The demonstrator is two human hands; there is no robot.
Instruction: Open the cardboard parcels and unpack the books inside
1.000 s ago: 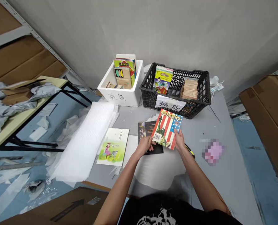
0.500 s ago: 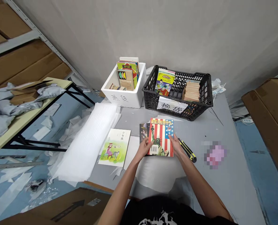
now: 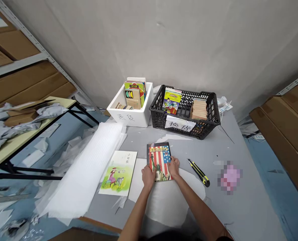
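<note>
A book with a Statue of Liberty and red-and-white striped cover (image 3: 159, 160) lies on top of a dark-covered book (image 3: 165, 144), whose edge shows at the top and left. My left hand (image 3: 149, 176) grips the lower left edge, thumb on the cover. At the right edge, my right hand (image 3: 173, 166) has its fingers closed round the side. Left of them a white-and-green picture book (image 3: 118, 173) lies flat on the grey table (image 3: 221, 211). A yellow-and-black utility knife (image 3: 199, 172) rests to the right, blade tip showing.
Behind stand a white foam box (image 3: 128, 117) of books and a black plastic crate (image 3: 184, 130) with books inside, both with handwritten labels. White foam sheets (image 3: 88, 174) hang over the table's left edge. A blurred pink patch (image 3: 230, 177) is at right. Cardboard boxes (image 3: 284, 124) flank the table.
The striped book has shifted left and now lies squared over the dark book, which earlier stuck out at its left. Both hands moved with it. The camera view has tilted up.
</note>
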